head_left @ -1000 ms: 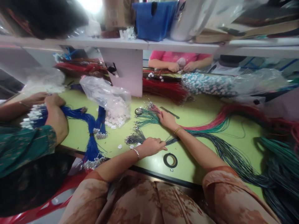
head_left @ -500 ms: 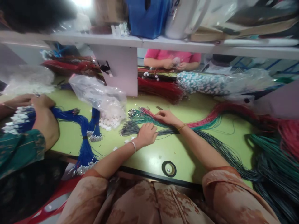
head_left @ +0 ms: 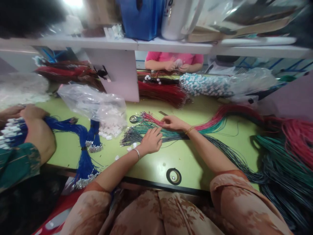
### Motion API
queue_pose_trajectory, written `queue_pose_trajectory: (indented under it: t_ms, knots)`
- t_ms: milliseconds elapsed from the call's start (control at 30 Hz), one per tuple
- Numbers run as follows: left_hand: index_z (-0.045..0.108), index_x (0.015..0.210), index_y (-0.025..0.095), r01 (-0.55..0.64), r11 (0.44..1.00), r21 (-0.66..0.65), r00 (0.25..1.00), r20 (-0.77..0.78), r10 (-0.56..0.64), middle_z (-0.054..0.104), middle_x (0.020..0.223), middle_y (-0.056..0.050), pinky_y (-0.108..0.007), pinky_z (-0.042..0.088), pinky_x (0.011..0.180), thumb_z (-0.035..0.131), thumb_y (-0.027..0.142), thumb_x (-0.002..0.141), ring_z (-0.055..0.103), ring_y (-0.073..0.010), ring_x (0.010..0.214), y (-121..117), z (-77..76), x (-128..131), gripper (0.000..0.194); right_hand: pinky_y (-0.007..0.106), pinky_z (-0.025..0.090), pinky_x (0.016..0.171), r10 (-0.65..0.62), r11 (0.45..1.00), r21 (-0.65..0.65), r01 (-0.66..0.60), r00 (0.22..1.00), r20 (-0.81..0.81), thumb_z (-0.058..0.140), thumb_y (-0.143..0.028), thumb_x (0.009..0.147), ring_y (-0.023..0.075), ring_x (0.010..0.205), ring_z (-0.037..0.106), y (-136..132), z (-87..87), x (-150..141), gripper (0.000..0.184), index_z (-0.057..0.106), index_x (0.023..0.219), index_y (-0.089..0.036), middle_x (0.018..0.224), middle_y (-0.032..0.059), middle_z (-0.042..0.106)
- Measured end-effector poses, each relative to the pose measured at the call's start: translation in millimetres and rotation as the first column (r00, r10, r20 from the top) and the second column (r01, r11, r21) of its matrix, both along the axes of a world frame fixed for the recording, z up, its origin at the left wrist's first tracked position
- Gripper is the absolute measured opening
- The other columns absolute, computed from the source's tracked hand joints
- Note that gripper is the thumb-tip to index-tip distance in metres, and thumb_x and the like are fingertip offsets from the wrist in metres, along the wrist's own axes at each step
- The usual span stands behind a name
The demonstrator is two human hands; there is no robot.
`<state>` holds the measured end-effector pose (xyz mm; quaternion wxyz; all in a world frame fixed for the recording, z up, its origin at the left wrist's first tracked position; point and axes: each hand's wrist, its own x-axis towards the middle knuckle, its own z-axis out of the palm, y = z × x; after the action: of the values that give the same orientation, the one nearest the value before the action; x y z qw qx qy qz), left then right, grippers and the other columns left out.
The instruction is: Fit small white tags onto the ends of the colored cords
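Note:
My right hand (head_left: pixel 174 124) is closed in a pinch over the red wires (head_left: pixel 151 118), thumb and forefinger together. Beside it, my left hand (head_left: pixel 152 140) lies palm down across the green wires (head_left: pixel 144 126), its fingers stretched out and their tips close to the right fingertips. Whether a single wire lies under those tips I cannot tell. Black wires (head_left: pixel 132 135) pass below the left hand. All three bundles have metal terminals at their left ends and trail off to the right. Small white connectors (head_left: pixel 132 147) lie near the left wrist.
A roll of black tape (head_left: pixel 173 176) lies near the table's front edge; another roll (head_left: pixel 133 119) sits by the wire ends. A plastic bag of white connectors (head_left: pixel 111 116) and blue wires (head_left: pixel 84 135) are at left, beside a co-worker's arm (head_left: pixel 40 133). A shelf (head_left: pixel 171 45) spans overhead.
The view has shifted slightly, so most things appear further left. My left fingers have moved forward, closer to the right fingertips. The right hand stays at the red wires.

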<state>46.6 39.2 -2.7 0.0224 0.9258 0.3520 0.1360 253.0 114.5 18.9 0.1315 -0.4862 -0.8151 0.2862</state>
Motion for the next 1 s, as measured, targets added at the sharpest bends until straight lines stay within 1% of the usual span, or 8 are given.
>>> queue_pose_trajectory:
  t_ms: [133, 300, 467, 567, 733, 867, 933, 1000]
  knots:
    - [0.057, 0.106, 0.016, 0.009, 1.0, -0.006, 1.0, -0.001, -0.009, 0.048, 0.137, -0.014, -0.048, 0.028, 0.108, 0.045, 0.028, 0.085, 0.033, -0.0295, 0.133, 6.6, 0.1, 3.8, 0.026, 0.022, 0.03, 0.06, -0.058, 0.996, 0.076, 0.055, 0.998, 0.035, 0.048, -0.039, 0.084, 0.0117, 0.062, 0.048, 2.2, -5.3, 3.6, 0.03, 0.063, 0.081, -0.013, 0.069, 0.002, 0.063]
    - [0.057, 0.106, 0.015, 0.033, 0.999, -0.035, 0.999, 0.017, -0.032, 0.057, 0.115, -0.015, -0.043, 0.037, 0.1, 0.041, 0.029, 0.087, 0.049, -0.0266, 0.112, 8.8, -1.9, 4.4, 0.028, 0.023, 0.03, 0.059, -0.099, 0.989, 0.115, 0.097, 0.995, 0.014, 0.047, -0.037, 0.084, 0.0115, 0.061, 0.048, 6.2, -13.3, 1.8, 0.029, 0.062, 0.076, -0.013, 0.068, 0.0023, 0.063]
    - [0.046, 0.132, 0.014, -0.01, 1.0, -0.019, 0.998, 0.059, 0.011, 0.046, 0.135, -0.017, -0.046, 0.036, 0.097, 0.043, 0.031, 0.087, 0.045, -0.0297, 0.113, 12.0, -8.8, 6.8, 0.049, 0.022, 0.03, 0.058, -0.101, 0.99, 0.1, 0.099, 0.995, 0.016, 0.047, -0.042, 0.086, 0.0116, 0.063, 0.05, 3.7, -12.4, 4.7, 0.032, 0.063, 0.082, -0.014, 0.072, 0.0023, 0.064]
    - [0.052, 0.127, 0.014, -0.011, 1.0, -0.026, 0.999, 0.049, 0.013, 0.053, 0.123, -0.017, -0.045, 0.038, 0.092, 0.042, 0.032, 0.088, 0.047, -0.0287, 0.106, 13.9, -10.1, 8.5, 0.044, 0.022, 0.031, 0.058, -0.109, 0.991, 0.093, 0.099, 0.989, 0.1, 0.054, -0.05, 0.082, 0.0125, 0.065, 0.052, 1.3, -8.6, 1.2, 0.037, 0.063, 0.089, -0.015, 0.077, 0.0031, 0.066]
    - [0.062, 0.115, 0.019, 0.028, 1.0, 0.01, 0.997, 0.065, -0.028, 0.056, 0.1, -0.012, -0.042, 0.038, 0.086, 0.04, 0.031, 0.091, 0.047, -0.0253, 0.097, 11.4, -8.2, 8.7, 0.035, 0.025, 0.036, 0.061, -0.163, 0.972, 0.214, 0.094, 0.929, 0.333, 0.048, -0.047, 0.088, 0.0181, 0.07, 0.058, 2.8, -0.8, -33.3, 0.038, 0.063, 0.091, -0.012, 0.084, 0.012, 0.067]
    - [0.068, 0.107, 0.025, -0.001, 1.0, 0.0, 0.994, 0.114, 0.001, 0.054, 0.094, -0.009, -0.04, 0.038, 0.082, 0.043, 0.035, 0.09, 0.047, -0.023, 0.092, 7.0, -10.3, 7.1, 0.032, 0.03, 0.043, 0.071, -0.211, 0.973, 0.183, 0.139, 0.86, 0.465, 0.046, -0.029, 0.09, 0.025, 0.081, 0.064, 8.5, 2.6, -70.6, 0.026, 0.063, 0.09, -0.009, 0.086, 0.019, 0.067]
    - [0.069, 0.107, 0.027, -0.008, 1.0, -0.029, 0.993, 0.117, 0.012, 0.053, 0.092, -0.009, -0.037, 0.038, 0.077, 0.042, 0.037, 0.091, 0.047, -0.0218, 0.088, 3.8, -10.8, 5.6, 0.033, 0.032, 0.044, 0.076, -0.205, 0.975, 0.175, 0.136, 0.855, 0.477, 0.049, -0.023, 0.086, 0.0272, 0.085, 0.064, 10.1, 2.9, -79.9, 0.02, 0.063, 0.088, -0.008, 0.087, 0.0217, 0.066]
    - [0.069, 0.109, 0.029, -0.015, 0.999, -0.051, 0.993, 0.115, 0.021, 0.053, 0.089, -0.008, -0.036, 0.037, 0.074, 0.041, 0.038, 0.091, 0.047, -0.0211, 0.084, -0.1, -10.1, 4.2, 0.034, 0.032, 0.044, 0.076, -0.227, 0.965, 0.215, 0.151, 0.889, 0.398, 0.049, -0.023, 0.086, 0.0263, 0.084, 0.062, 10.4, 3.2, -79.6, 0.021, 0.061, 0.093, -0.007, 0.089, 0.0221, 0.065]
